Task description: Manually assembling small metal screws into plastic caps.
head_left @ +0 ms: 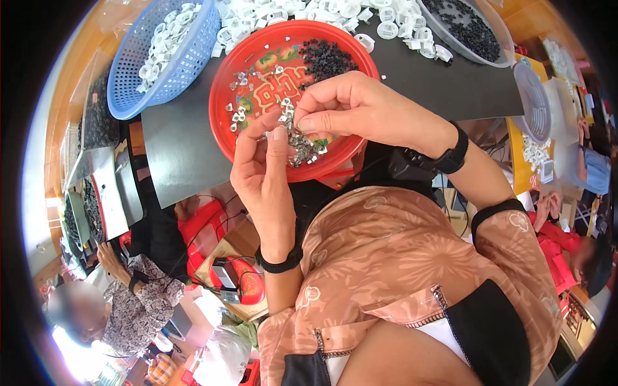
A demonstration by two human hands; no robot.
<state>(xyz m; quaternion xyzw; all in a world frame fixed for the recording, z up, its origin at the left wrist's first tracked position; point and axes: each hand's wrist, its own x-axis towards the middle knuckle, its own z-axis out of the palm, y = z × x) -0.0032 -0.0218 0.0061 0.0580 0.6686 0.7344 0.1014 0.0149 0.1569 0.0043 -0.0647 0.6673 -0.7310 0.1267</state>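
Small metal parts [309, 153] lie heaped in the near part of a round red tray [215, 106], directly below the fingers. The right hand [367, 109] has thumb and forefinger pinched together on one of them, while the left hand [262, 174] curls its thumb and fingers close by; they mask the contact, so whether the left grips a piece too is not clear to me. Working low over the tray probably keeps any dropped bit inside it, and the two hands facing each other suit such tiny pieces.

Across the tray, a pile of small black pieces [328, 61] sits against the far right rim, apart from the metal, presumably to avoid mixing. On the dark tabletop [174, 151], a blue basket [187, 69] at left holds white plastic parts [168, 42]; at far right, a pale bowl [505, 48] contains more black bits [460, 22]. Loose white pieces [386, 16] spread between the two containers.
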